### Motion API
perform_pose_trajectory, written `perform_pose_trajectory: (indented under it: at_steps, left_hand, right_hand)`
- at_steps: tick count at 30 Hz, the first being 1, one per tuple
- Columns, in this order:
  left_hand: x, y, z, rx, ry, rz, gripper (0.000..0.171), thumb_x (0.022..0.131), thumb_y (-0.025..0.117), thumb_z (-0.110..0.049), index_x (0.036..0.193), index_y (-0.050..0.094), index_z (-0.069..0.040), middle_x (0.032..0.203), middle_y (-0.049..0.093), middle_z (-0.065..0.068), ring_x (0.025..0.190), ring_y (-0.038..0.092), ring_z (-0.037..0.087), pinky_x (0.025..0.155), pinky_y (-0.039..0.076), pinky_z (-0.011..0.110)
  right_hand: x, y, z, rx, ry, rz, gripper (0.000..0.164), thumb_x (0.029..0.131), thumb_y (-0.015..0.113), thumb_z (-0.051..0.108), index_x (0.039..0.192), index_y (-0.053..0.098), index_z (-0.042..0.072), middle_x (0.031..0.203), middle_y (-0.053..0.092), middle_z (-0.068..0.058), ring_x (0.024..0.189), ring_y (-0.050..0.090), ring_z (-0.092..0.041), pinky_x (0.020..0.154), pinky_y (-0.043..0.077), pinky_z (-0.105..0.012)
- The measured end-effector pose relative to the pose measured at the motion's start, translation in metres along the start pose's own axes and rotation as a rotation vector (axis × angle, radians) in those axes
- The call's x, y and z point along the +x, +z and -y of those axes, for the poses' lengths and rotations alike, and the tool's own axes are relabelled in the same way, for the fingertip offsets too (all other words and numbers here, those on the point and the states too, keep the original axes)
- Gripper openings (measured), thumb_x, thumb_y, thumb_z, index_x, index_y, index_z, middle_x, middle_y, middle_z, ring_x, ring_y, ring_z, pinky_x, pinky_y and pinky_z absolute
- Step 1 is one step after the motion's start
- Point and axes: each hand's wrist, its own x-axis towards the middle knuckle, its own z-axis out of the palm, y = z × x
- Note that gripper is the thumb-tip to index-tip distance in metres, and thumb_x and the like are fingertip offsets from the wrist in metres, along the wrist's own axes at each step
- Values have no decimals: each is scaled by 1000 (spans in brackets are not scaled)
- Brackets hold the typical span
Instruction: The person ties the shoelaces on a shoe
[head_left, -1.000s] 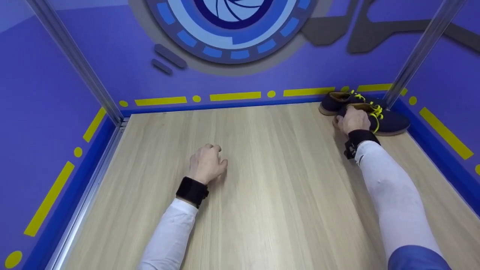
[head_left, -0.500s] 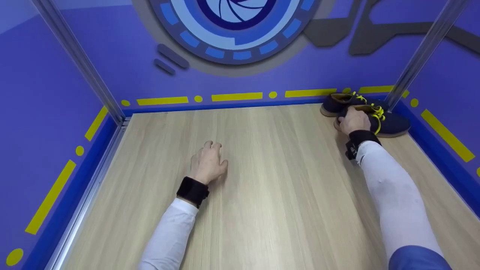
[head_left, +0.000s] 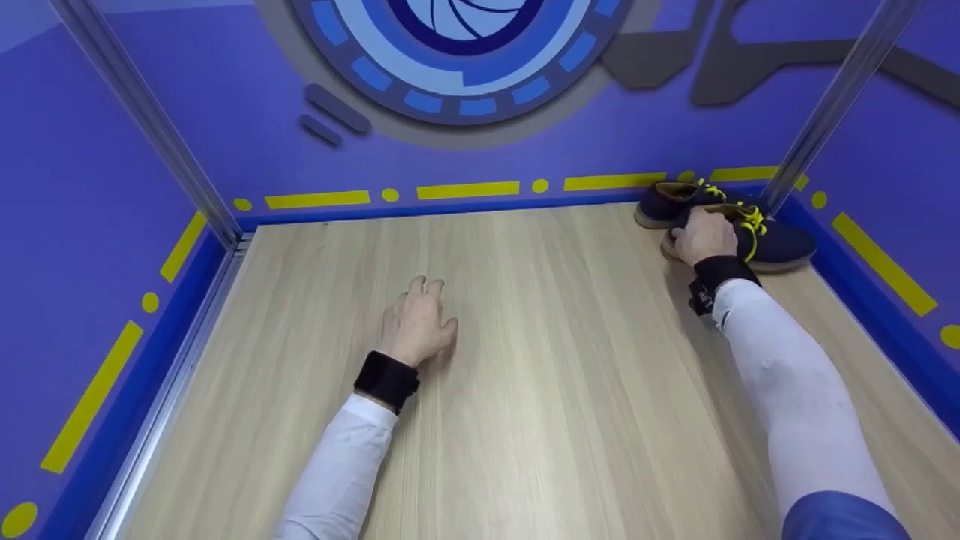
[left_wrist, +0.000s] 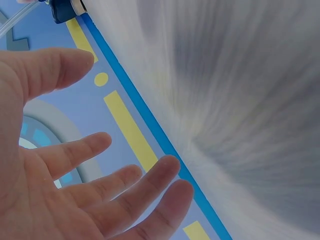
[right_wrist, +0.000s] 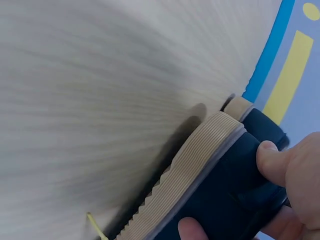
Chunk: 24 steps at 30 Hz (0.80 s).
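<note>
My right hand (head_left: 706, 234) grips the heel end of the nearer dark navy shoe (head_left: 784, 244). In the right wrist view the thumb (right_wrist: 274, 162) presses the outside of that shoe (right_wrist: 235, 175), above its ribbed tan sole (right_wrist: 200, 155); the other fingers are partly hidden. Behind it and touching or nearly touching stands the second shoe (head_left: 660, 204), also navy with yellow laces (head_left: 711, 190). Over the middle left of the wooden tabletop my left hand (head_left: 418, 322) holds nothing, its fingers spread and loosely bent in the left wrist view.
Purple-blue walls with yellow dashes (head_left: 469, 191) enclose the wooden tabletop (head_left: 540, 360) at the back and both sides. Metal corner posts (head_left: 150, 127) rise at the back left and back right. Both shoes sit in the back right corner.
My left hand's fingers have straightened and reached slightly forward. The right hand and the shoes hold nearly the same place; the head view has shifted slightly.
</note>
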Motion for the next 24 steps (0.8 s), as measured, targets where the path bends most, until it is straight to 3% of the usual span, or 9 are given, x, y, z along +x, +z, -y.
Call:
perform_pose_trajectory:
  at_steps: [6,17,24]
  left_hand:
    - [-2,0,-2,16,-6,2,68,93,76,-36,150,55,-6,154,50,26,114,66,49,87,60,58]
    - [-1,-2,-6,5,1,-3,67,94,75,-37,151,55,-7,156,48,26,137,51,47,100,55,59]
    - [-3,2,-6,-1,10,9,68,94,75,-38,150,56,-6,156,47,26,142,45,47,104,51,61]
  right_hand:
    - [-3,-8,9,-10,-50,-43,42,102,67,21,125,58,-13,121,58,-48,113,56,-65,95,46,-71]
    - [-15,-17,38,1,-160,-125,35,100,71,18,119,61,-10,114,63,-44,106,59,-64,90,47,-72]
    - [-27,-19,55,-8,-201,-128,36,100,71,19,121,61,-8,115,65,-42,106,60,-63,88,48,-72]
